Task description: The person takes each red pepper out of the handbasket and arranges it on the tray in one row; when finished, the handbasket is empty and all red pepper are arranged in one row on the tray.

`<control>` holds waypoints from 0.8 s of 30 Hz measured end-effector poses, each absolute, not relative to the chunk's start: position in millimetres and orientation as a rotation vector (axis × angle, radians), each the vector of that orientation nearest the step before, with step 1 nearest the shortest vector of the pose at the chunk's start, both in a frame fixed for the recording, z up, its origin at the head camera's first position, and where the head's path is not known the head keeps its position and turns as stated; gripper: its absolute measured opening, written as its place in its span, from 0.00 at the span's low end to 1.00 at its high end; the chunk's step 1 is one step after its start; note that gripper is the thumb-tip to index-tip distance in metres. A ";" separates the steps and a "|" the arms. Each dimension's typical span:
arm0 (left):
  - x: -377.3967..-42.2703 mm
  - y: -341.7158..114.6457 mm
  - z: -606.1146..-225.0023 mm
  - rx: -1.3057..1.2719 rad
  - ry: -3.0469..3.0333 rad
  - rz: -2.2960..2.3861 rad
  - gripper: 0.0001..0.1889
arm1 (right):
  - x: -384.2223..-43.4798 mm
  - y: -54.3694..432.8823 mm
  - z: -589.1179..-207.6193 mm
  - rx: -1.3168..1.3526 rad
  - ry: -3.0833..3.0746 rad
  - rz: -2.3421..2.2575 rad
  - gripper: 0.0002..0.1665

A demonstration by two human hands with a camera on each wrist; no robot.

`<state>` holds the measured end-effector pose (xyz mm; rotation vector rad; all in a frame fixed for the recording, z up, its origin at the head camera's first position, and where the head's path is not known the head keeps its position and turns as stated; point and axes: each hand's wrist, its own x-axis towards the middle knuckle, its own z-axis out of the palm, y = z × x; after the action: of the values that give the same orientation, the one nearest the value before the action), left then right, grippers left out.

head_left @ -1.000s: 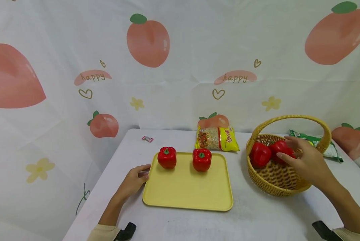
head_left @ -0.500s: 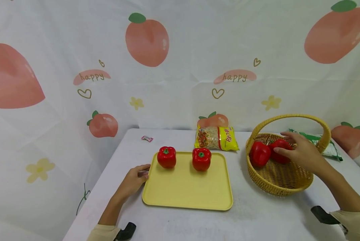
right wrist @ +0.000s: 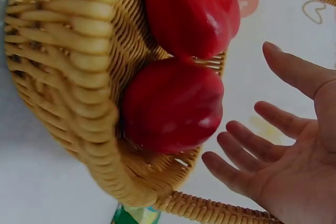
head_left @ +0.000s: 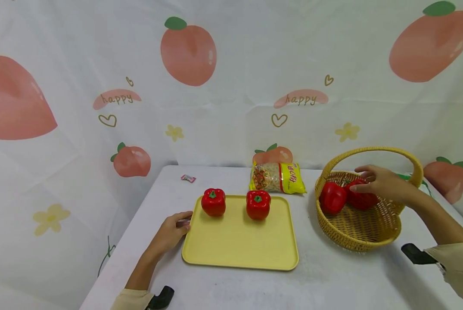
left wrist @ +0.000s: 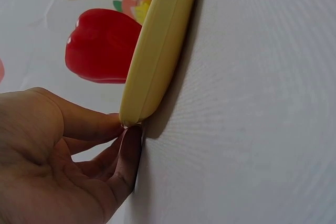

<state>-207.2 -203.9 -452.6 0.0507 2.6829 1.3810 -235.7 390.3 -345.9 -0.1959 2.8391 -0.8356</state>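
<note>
My left hand (head_left: 170,234) is at the left rim of a yellow tray (head_left: 239,249). In the left wrist view its thumb and fingers pinch the tray's edge. Two red bell peppers (head_left: 213,202) stand upright at the back of the tray. My right hand (head_left: 388,183) hovers over a wicker basket (head_left: 357,243), beneath the arched handle. Two more red bell peppers lie in it, one at the left (head_left: 333,198) and one partly behind my fingers (head_left: 361,199). The right wrist view shows that hand's fingers spread, apart from the near pepper (right wrist: 173,106).
Behind the tray leans a yellow food packet (head_left: 278,178). A small wrapped candy (head_left: 188,178) lies at the back left. A green packet (head_left: 425,187) is mostly hidden behind the basket and right arm. A printed cloth (head_left: 223,120) hangs behind the white table (head_left: 231,286).
My right hand has shifted left over the basket, further across the right-hand pepper, and its forearm has swung up. The left hand, the tray and the peppers have stayed in place.
</note>
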 end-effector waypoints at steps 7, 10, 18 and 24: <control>-205.9 -203.9 -450.6 0.062 2.679 1.386 0.24 | -249.7 389.0 -344.2 -0.188 2.818 -0.819 0.48; -205.9 -203.5 -450.4 0.069 2.682 1.385 0.24 | -254.2 390.7 -345.8 -0.185 2.802 -0.827 0.48; -207.6 -203.3 -453.6 0.052 2.680 1.391 0.24 | -260.2 395.6 -352.7 -0.167 2.733 -0.832 0.49; -206.5 -203.8 -451.6 0.066 2.686 1.382 0.24 | -261.0 395.4 -356.0 -0.167 2.743 -0.804 0.48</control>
<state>-206.5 -203.8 -451.6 0.0662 2.6862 1.3819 -261.0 395.4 -356.0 -0.1666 2.7429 -0.8039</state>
